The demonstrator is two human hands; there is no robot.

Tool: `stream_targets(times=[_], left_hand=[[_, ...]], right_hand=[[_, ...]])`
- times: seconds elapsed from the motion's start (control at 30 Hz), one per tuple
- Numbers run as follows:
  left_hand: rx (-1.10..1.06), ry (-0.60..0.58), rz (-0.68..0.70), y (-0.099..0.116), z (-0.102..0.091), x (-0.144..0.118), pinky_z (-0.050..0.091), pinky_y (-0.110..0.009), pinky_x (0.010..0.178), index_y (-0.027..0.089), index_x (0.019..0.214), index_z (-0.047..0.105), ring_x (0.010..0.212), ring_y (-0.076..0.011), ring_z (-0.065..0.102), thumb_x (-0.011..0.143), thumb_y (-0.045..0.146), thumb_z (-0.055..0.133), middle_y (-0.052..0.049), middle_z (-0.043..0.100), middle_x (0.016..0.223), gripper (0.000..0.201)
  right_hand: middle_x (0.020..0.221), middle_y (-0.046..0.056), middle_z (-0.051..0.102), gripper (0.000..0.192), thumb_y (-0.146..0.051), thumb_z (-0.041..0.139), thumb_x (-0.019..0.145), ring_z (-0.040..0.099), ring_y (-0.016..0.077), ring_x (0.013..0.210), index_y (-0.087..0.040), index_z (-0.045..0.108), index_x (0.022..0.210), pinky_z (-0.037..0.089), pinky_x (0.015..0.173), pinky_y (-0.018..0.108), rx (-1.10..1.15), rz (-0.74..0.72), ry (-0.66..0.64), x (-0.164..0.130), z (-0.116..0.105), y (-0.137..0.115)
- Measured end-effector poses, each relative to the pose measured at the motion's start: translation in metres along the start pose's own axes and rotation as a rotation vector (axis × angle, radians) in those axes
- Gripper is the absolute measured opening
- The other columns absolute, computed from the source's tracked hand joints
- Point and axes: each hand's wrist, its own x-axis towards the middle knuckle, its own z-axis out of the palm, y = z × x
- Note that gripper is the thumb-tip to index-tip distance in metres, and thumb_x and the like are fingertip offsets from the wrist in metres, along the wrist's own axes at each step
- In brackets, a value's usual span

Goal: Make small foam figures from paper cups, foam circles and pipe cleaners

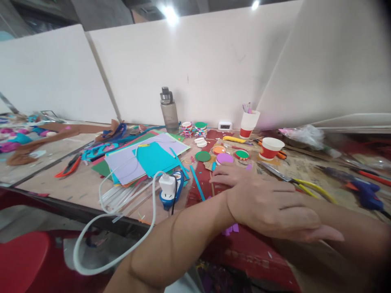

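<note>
Here, from the left, a white plug (167,185) lies by the coloured paper sheets (146,158). The left hand (271,207) rests flat on the right forearm, fingers loose, holding nothing. The right hand (227,173) lies under it, fingers flat – the purple paper disc (225,158) sits just beyond its fingertips, nearer that hand. Yellow-handled pliers (302,185) lie to the right.

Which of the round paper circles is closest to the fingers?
The purple circle, right beside the fingertips of the right hand. The green, orange and red-rimmed circles lie farther back.
</note>
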Motion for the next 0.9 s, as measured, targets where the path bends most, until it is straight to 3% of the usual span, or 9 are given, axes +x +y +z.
stream_targets(times=[0.03, 0.07, 0.1, 0.17, 0.3, 0.5, 0.67, 0.83, 0.9], left_hand=[[-0.032, -0.025, -0.015, -0.001, 0.0, 0.001, 0.051, -0.024, 0.061, 0.026, 0.061, 0.067, 0.06, -0.0125, 0.061, 0.08, 0.063, 0.06, -0.001, 0.065, 0.062, 0.043], [-0.056, -0.044, -0.028, -0.001, 0.0, 0.003, 0.051, -0.023, 0.058, 0.026, 0.059, 0.066, 0.059, -0.0121, 0.061, 0.08, 0.063, 0.059, -0.001, 0.065, 0.062, 0.044], [-0.077, -0.042, -0.032, -0.001, -0.001, 0.005, 0.049, -0.022, 0.054, 0.025, 0.055, 0.064, 0.056, -0.0114, 0.059, 0.08, 0.064, 0.059, 0.0, 0.063, 0.059, 0.046], [-0.101, -0.038, -0.053, 0.001, -0.004, 0.01, 0.046, -0.021, 0.049, 0.024, 0.05, 0.061, 0.052, -0.0101, 0.056, 0.08, 0.063, 0.059, 0.0, 0.06, 0.056, 0.049], [-0.138, -0.038, -0.117, 0.004, -0.012, 0.019, 0.044, -0.02, 0.044, 0.024, 0.046, 0.057, 0.046, -0.0079, 0.051, 0.082, 0.058, 0.061, 0.002, 0.053, 0.05, 0.05], [-0.278, -0.09, -0.205, -0.001, -0.016, 0.022, 0.041, -0.021, 0.038, 0.025, 0.043, 0.052, 0.042, -0.0081, 0.047, 0.076, 0.064, 0.063, 0.002, 0.047, 0.046, 0.053], [-0.297, -0.1, -0.213, -0.005, -0.01, 0.016, 0.045, -0.022, 0.044, 0.025, 0.045, 0.054, 0.047, -0.0094, 0.051, 0.075, 0.065, 0.065, 0.001, 0.05, 0.049, 0.05], [-0.23, -0.15, -0.149, -0.004, -0.005, 0.012, 0.05, -0.023, 0.052, 0.026, 0.047, 0.058, 0.055, -0.011, 0.058, 0.081, 0.06, 0.061, -0.001, 0.059, 0.057, 0.048], [-0.166, -0.117, -0.106, -0.001, -0.006, 0.009, 0.052, -0.022, 0.057, 0.026, 0.046, 0.058, 0.058, -0.0109, 0.06, 0.083, 0.053, 0.061, 0.0, 0.062, 0.06, 0.046]], right_hand=[[0.087, -0.003, 0.072, 0.022, -0.03, 0.053, 0.09, 0.063, 0.0184, 0.086, -0.041, 0.07, 0.082, 0.051, 0.079, 0.033, 0.034, -0.151, -0.096, 0.011, 0.0, -0.001], [0.096, -0.001, 0.073, 0.023, -0.027, 0.049, 0.093, 0.062, 0.017, 0.089, -0.036, 0.07, 0.093, 0.05, 0.08, 0.031, 0.043, -0.465, -0.298, 0.022, 0.0, -0.002], [0.104, 0.004, 0.072, 0.024, -0.025, 0.046, 0.095, 0.06, 0.0187, 0.094, -0.03, 0.069, 0.102, 0.048, 0.083, 0.032, -0.006, -0.659, -0.401, 0.032, -0.001, -0.002], [0.108, 0.01, 0.069, 0.026, -0.021, 0.042, 0.097, 0.058, 0.0211, 0.095, -0.02, 0.065, 0.109, 0.047, 0.082, 0.036, -0.087, -0.801, -0.472, 0.046, 0.0, -0.006], [0.104, 0.013, 0.068, 0.026, -0.015, 0.04, 0.097, 0.057, 0.0222, 0.097, -0.011, 0.065, 0.106, 0.045, 0.076, 0.035, -0.2, -0.925, -0.566, 0.058, 0.006, -0.018], [0.096, 0.01, 0.067, 0.027, -0.012, 0.04, 0.096, 0.056, 0.0227, 0.095, -0.013, 0.067, 0.09, 0.041, 0.072, 0.035, -0.218, -1.066, -0.66, 0.07, 0.006, -0.029], [0.096, 0.008, 0.065, 0.024, -0.011, 0.04, 0.097, 0.055, 0.02, 0.09, -0.015, 0.063, 0.095, 0.038, 0.073, 0.033, -0.194, -1.072, -0.638, 0.072, 0.007, -0.026], [0.097, 0.009, 0.064, 0.022, -0.011, 0.039, 0.097, 0.054, 0.0195, 0.09, -0.014, 0.061, 0.095, 0.038, 0.076, 0.033, -0.169, -1.027, -0.575, 0.067, 0.011, -0.02], [0.098, 0.01, 0.064, 0.022, -0.011, 0.038, 0.097, 0.054, 0.0194, 0.091, -0.013, 0.06, 0.1, 0.039, 0.075, 0.032, -0.148, -1.035, -0.578, 0.067, 0.011, -0.018]])
